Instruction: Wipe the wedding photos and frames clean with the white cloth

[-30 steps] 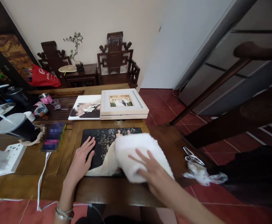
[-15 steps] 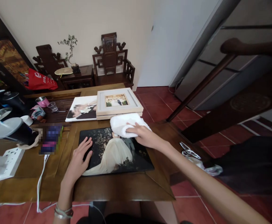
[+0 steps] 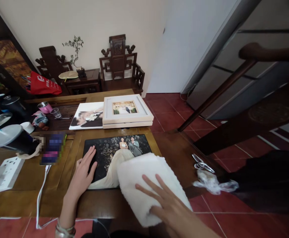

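Note:
A dark photo print (image 3: 109, 150) of a couple lies flat on the wooden table (image 3: 67, 165). My left hand (image 3: 82, 173) rests flat on its left edge, fingers stretched out. My right hand (image 3: 164, 200) presses flat on a folded white towel (image 3: 139, 178) that covers the print's near right corner and hangs over the table's front edge.
Behind the print sit a stack of pale wooden frames (image 3: 126, 110) and another print (image 3: 87, 115). At left are a power strip (image 3: 0, 170) with a white cable, a phone (image 3: 51, 148) and cups. Scissors (image 3: 200, 163) and crumpled plastic (image 3: 212, 185) lie at right.
My right hand has drawn the towel from the print's far edge back toward me to the near right corner. My left hand has stayed put.

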### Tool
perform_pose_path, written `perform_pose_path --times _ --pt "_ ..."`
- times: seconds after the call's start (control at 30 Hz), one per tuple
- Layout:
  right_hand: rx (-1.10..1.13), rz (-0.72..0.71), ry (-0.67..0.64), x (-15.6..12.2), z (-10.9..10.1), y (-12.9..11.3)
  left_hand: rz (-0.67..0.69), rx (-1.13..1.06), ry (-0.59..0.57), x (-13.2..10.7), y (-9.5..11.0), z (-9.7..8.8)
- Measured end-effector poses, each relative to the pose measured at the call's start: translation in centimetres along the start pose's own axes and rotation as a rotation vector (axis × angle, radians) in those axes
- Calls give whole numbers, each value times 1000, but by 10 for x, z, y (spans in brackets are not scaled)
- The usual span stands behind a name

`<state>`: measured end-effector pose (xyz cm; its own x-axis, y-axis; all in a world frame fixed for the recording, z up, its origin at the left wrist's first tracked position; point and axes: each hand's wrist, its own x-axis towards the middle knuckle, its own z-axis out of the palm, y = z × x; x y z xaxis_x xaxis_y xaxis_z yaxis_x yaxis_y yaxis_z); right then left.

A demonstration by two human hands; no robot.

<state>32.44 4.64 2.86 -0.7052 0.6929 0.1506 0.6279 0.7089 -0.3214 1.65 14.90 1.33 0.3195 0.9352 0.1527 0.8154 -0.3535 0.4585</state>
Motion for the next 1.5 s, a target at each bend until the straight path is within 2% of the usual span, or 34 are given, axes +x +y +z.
perform_pose_path --times 0.1,0.3,0.4,0.5,0.77,0.87,0.93,1.0,1.2,1.27,1.37,1.5 --pt "-7 46 0 22 -7 24 -15 19 0 0 -1 1" --pt "-50 152 58 88 -21 94 -23 28 14 1 -2 3" --pt "-61 186 89 104 -24 108 -28 22 29 0 -2 3" --pt "-63 191 91 96 -20 99 -37 24 32 -1 -1 4" --pt "-59 7 92 5 4 19 -51 37 29 0 -4 5" --pt "-71 -36 86 -10 6 6 -51 45 26 1 -3 5" --pt "-57 -43 66 -6 3 11 -47 52 28 1 -4 4" --pt "-37 -26 40 10 -2 25 -35 53 26 1 -4 4" --pt "-9 100 23 90 -27 87 -13 13 24 0 -8 4" --pt "-18 133 31 108 -32 101 -17 0 30 0 -8 4" --pt "-42 149 50 107 -30 105 -27 -14 36 0 -6 4" --pt "-40 105 91 63 -13 76 -49 -13 33 0 -1 1"
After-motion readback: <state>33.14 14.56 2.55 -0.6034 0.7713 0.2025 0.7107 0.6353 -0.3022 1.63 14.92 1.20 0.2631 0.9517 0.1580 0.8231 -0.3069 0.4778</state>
